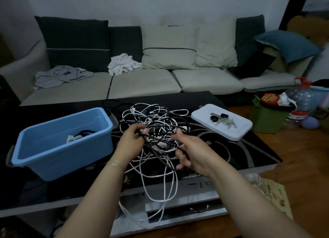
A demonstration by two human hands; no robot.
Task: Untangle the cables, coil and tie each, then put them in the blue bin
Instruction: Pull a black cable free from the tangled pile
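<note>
A tangle of black and white cables (156,118) lies on the black glass table (245,154), with white loops hanging over the front edge. My left hand (131,141) pinches a black cable at the tangle's near side. My right hand (192,152) grips the same black cable a little to the right, so the strand stretches between the two hands. The blue bin (58,148) stands on the table to the left, with a coiled cable lying inside it. A white lid (236,130) to the right carries several cable ties (219,119).
A sofa (142,84) with cushions and crumpled cloths runs behind the table. On the floor at the right stand a green stool (267,120), bottles and bags. A paper sheet (274,193) lies at the table's front right corner.
</note>
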